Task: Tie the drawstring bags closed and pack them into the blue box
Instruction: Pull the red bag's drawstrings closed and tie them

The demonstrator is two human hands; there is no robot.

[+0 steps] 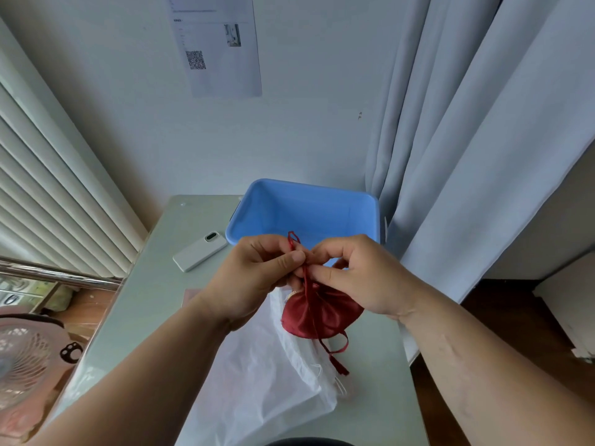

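The red drawstring (306,278) is pinched by the left hand (257,278) and the right hand (357,275), with the red bag (318,313) hanging just below (above the counter (138,304)). If the pinch is loosened, the knot may slip before the blue box (309,207) is reached.

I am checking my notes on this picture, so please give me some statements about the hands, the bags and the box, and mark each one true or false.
1. Both the left hand and the right hand pinch the red cord of the red bag. True.
2. The red bag lies inside the blue box. False: it hangs in front of the box, over the white bag.
3. A white phone lies on the table, left of the box. True.
4. The left hand holds the white bag. False: it lies on the table.
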